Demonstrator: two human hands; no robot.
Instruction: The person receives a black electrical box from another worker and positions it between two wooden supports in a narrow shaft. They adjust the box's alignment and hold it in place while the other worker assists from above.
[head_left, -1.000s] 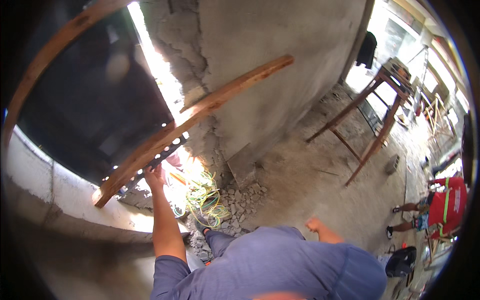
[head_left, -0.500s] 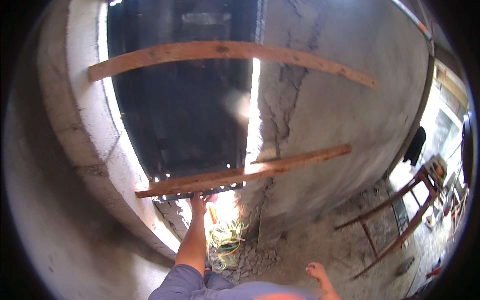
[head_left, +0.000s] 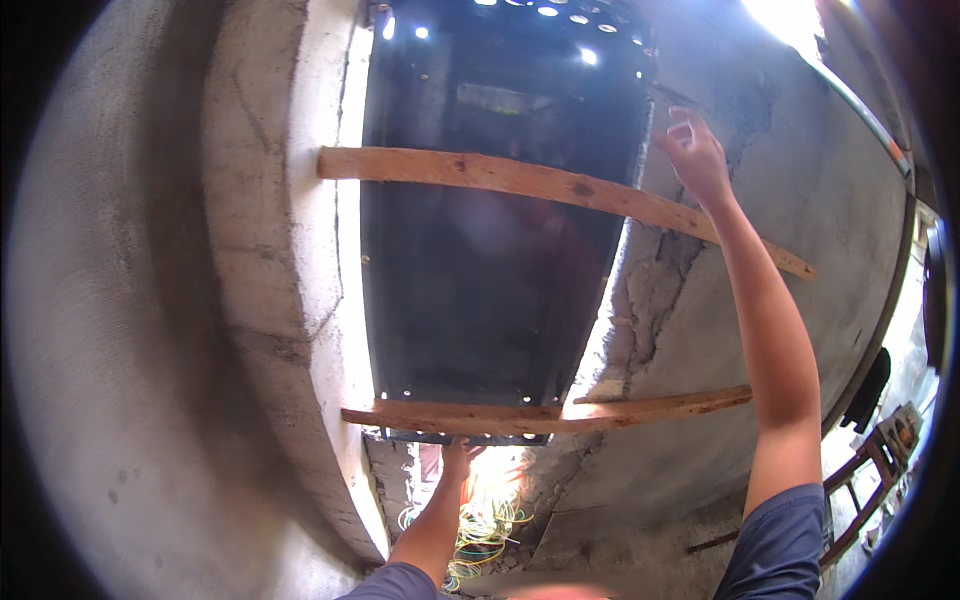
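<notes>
A tall dark metal panel [head_left: 480, 300] with holes along its top and bottom edges fills an opening in the wall. Across it run two wooden planks, an upper one [head_left: 520, 178] and a lower one [head_left: 480, 415]. My left hand [head_left: 458, 456] grips the panel's bottom edge just below the lower plank, its fingertips partly hidden. Raised high on the right, my right hand [head_left: 694, 152] is beside the panel's upper right edge. Its fingers are bent but apart, and I see nothing held in them.
Bright gaps show along both sides of the panel. A rough concrete wall [head_left: 680, 330] stands to the right, a pale door jamb [head_left: 320, 250] to the left. Tangled yellow-green wires [head_left: 485, 530] hang below. A wooden frame [head_left: 870, 480] leans at the lower right.
My right hand has risen from low at my side to the panel's upper right edge. My left hand stays at the bottom edge. The view has shifted left and upward.
</notes>
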